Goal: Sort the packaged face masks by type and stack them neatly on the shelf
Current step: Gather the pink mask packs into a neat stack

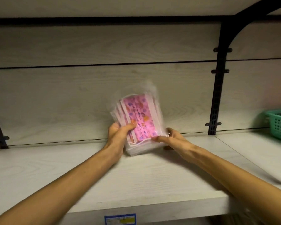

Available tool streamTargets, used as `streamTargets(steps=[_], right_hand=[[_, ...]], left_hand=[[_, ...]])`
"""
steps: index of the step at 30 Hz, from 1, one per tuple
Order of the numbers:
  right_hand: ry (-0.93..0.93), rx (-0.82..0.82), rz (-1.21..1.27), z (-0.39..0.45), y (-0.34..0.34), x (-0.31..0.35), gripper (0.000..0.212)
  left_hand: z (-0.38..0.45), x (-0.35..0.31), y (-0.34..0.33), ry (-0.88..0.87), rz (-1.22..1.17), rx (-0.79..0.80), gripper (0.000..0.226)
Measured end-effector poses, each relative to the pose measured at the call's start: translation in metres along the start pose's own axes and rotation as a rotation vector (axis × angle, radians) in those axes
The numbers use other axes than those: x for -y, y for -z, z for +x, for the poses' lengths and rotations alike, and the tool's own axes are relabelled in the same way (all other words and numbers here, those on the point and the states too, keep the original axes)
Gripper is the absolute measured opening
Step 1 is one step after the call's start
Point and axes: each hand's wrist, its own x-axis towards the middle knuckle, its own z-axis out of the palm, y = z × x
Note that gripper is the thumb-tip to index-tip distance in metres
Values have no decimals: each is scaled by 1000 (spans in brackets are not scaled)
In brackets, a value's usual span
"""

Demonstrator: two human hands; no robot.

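Shelf nearest us | green basket holds something red | our left hand and right hand grip pink mask packs

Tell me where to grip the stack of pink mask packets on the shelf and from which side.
Grip the pink mask packets low on their two side edges, one from each side, as the left hand and right hand do now. The stack stands tilted on its bottom edge, and the slippery packets fan apart unless squeezed together.

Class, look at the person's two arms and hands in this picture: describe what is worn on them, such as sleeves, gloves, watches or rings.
Both forearms are bare as far as the frame shows: no sleeves in view. The left hand and right hand wear no gloves. No watch or bracelet shows at either wrist. The picture is too blurred to tell whether the fingers carry a ring.
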Motion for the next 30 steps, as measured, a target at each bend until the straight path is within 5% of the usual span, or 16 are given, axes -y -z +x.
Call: streamTargets(steps=[5, 11, 16, 20, 26, 30], right_hand=[[70, -27, 337, -4, -7, 6, 50], [14, 32, 743, -12, -20, 14, 38], [170, -8, 495, -18, -21, 13, 28], [272, -127, 308, -17, 6, 19, 24], [173, -186, 229, -14, 22, 5, 25], [205, -207, 221, -15, 12, 3, 39]], left_hand=[[-5, 0, -2, 260, -274, 49, 34], [-12, -8, -8, 237, -411, 189, 31], [-17, -2, -1, 246, -300, 263, 47], [-2, -5, 27, 160, -250, 141, 50], [1, 9, 51, 19, 298, 172, 41], [-4, 16, 48, -35, 390, 176, 44]])
